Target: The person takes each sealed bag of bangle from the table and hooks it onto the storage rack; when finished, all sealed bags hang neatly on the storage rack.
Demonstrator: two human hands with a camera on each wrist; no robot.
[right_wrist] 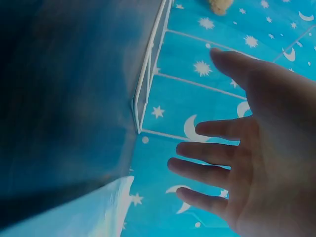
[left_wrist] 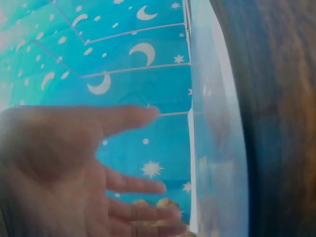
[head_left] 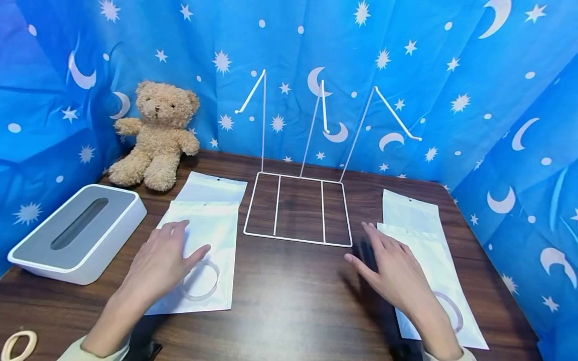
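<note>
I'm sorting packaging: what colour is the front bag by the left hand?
The bag is mostly white; the head view shows it best.

To my left I have two white hang-hole pouches (head_left: 217, 226) lying flat, overlapped, the nearer showing a greyish ring (head_left: 216, 280); to my right, a similar overlapping pair (head_left: 435, 258).

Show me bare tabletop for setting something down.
Widest: the table in front of the wire rack, between left pouches and right pouches. Smaller: between rack and right pouches. Crowded: the left side, with tissue box, teddy bear and left pouches.
</note>
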